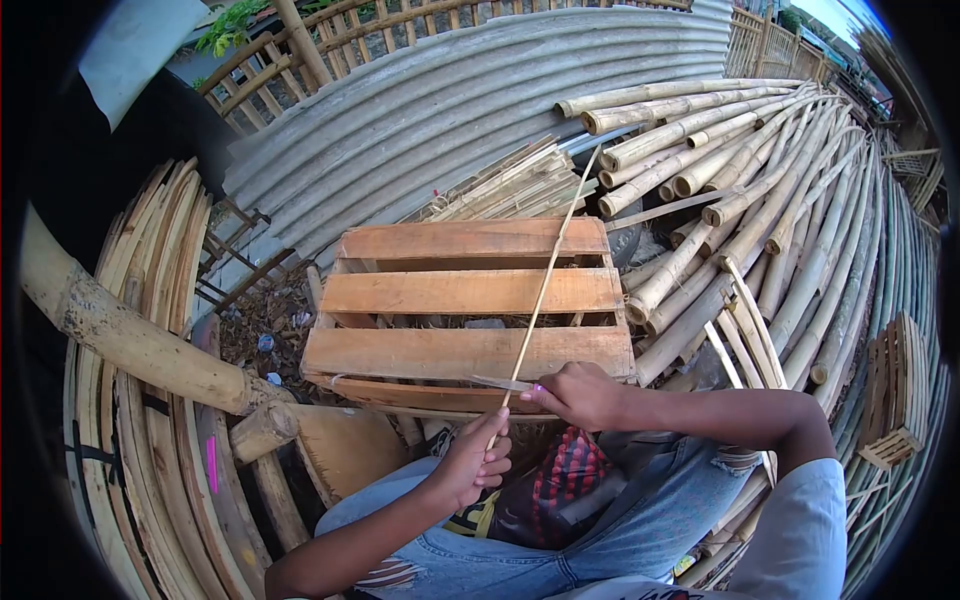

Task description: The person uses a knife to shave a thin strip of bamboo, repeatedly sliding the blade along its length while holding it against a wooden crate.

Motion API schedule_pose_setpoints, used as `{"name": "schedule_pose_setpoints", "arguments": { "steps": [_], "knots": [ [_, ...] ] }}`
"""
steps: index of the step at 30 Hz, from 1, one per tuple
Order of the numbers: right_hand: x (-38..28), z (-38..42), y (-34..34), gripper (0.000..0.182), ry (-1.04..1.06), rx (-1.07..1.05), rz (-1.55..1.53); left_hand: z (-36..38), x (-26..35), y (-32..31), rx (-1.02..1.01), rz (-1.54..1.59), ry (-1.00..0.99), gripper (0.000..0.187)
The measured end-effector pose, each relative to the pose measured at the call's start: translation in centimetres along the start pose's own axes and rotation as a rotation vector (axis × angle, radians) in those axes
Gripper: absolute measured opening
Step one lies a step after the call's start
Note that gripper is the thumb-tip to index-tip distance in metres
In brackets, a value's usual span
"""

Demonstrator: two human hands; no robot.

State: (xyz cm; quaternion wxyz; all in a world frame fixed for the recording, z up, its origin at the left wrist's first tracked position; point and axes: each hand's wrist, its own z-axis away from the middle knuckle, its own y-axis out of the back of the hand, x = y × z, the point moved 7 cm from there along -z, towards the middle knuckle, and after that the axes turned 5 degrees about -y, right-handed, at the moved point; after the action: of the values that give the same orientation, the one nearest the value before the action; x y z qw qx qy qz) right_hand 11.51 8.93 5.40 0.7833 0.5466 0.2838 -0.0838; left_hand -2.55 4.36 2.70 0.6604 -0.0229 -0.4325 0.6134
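Observation:
A long thin bamboo strip (548,270) slants up and away from my lap across a wooden crate. My left hand (468,462) is closed around its lower end, fingers curled in. My right hand (578,393) grips a knife, its handle mostly hidden in the fist. The knife blade (498,382) points left and crosses the strip just above my left hand. Right in front of both hands is the slatted wooden crate (470,290), with gaps between its top boards. Below the hands, a black and red cloth (568,485) lies between my jeans-clad legs.
Thick bamboo poles (740,170) are heaped to the right. Split bamboo strips (515,185) lie behind the crate, before a corrugated metal sheet (430,100). Long boards (150,420) and a thick bamboo post (140,330) stand at the left. A small slatted crate (893,392) sits far right.

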Motion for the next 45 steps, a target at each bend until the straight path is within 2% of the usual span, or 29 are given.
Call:
{"name": "schedule_pose_setpoints", "arguments": {
  "steps": [2, 4, 8, 10, 13, 16, 20, 22, 24, 26, 28, 29, 32, 34, 36, 37, 39, 41, 42, 44, 45],
  "knots": [
    [2.8, -1.5, 1.0, 0.054, -0.067, 0.037, 0.029, 0.3, -0.4, -0.1, -0.005, 0.01, 0.0, 0.026],
    [6.9, -2.8, 3.0, 0.056, -0.256, 0.16, 0.006, 0.3, -0.5, -0.6, -0.02, 0.019, -0.005, 0.026],
    [6.7, -2.0, 2.4, 0.058, -0.222, 0.17, -0.088, 0.3, -0.7, -1.3, -0.027, 0.035, -0.002, 0.027],
    [2.5, -0.4, 0.2, 0.058, -0.043, -0.018, -0.185, 0.2, -0.8, -0.9, -0.044, 0.077, 0.02, 0.028],
    [-0.1, 0.6, -0.8, 0.058, 0.046, -0.095, -0.228, 0.6, -1.2, -1.0, -0.067, 0.162, 0.066, 0.029],
    [-0.5, 0.1, 0.0, 0.056, 0.118, -0.066, -0.077, 0.5, -1.4, -0.6, -0.076, 0.173, 0.071, 0.03],
    [1.3, -1.7, 0.6, 0.056, 0.097, -0.001, 0.023, 0.6, -1.9, -0.5, -0.125, 0.225, 0.097, 0.031],
    [5.5, -3.4, 2.6, 0.055, -0.097, 0.133, 0.098, 1.2, -2.7, -1.4, -0.142, 0.297, 0.138, 0.032],
    [7.3, -3.9, 3.8, 0.054, -0.115, 0.161, 0.144, 1.4, -3.0, -1.9, -0.157, 0.269, 0.139, 0.034],
    [7.7, -3.9, 4.1, 0.054, -0.127, 0.183, 0.193, 1.5, -2.9, -2.0, -0.102, 0.178, 0.136, 0.037],
    [5.6, -2.9, 3.5, 0.054, -0.113, 0.128, 0.063, 1.3, -2.9, -1.5, -0.087, 0.129, 0.125, 0.038],
    [4.7, -2.8, 2.6, 0.055, 0.013, 0.131, 0.101, 1.0, -2.8, -1.0, -0.058, 0.04, 0.111, 0.038],
    [1.9, -1.5, 0.5, 0.056, 0.045, 0.002, -0.003, 0.6, -2.1, 0.1, -0.004, -0.139, 0.061, 0.036],
    [1.2, -1.4, -0.6, 0.056, 0.065, -0.012, 0.001, 0.4, -1.7, 0.6, 0.022, -0.235, 0.03, 0.035],
    [1.0, -1.4, -0.8, 0.057, 0.08, -0.026, 0.002, 0.3, -0.5, 1.3, 0.114, -0.742, -0.092, 0.035],
    [0.9, -1.5, -0.6, 0.057, 0.102, -0.024, 0.007, 0.0, -0.8, 1.8, 0.116, -0.74, -0.091, 0.035],
    [1.0, -1.8, -0.2, 0.057, 0.122, -0.021, 0.011, -0.1, 0.4, 1.9, 0.143, -1.096, -0.376, 0.036],
    [2.5, -2.9, 0.6, 0.059, 0.06, 0.083, 0.052, 0.1, 0.1, 1.8, 0.153, -1.185, -0.352, 0.033],
    [4.6, -3.8, 1.8, 0.062, -0.06, 0.165, 0.085, 0.2, 0.0, 1.7, 0.165, -1.277, -0.328, 0.03],
    [8.6, -5.0, 4.2, 0.063, -0.207, 0.227, 0.14, -0.2, -1.2, 1.5, 0.142, -1.276, -0.358, 0.029],
    [10.0, -5.2, 4.6, 0.062, -0.201, 0.243, 0.116, -0.4, -1.5, 1.3, 0.132, -1.271, -0.384, 0.028]
  ]
}}
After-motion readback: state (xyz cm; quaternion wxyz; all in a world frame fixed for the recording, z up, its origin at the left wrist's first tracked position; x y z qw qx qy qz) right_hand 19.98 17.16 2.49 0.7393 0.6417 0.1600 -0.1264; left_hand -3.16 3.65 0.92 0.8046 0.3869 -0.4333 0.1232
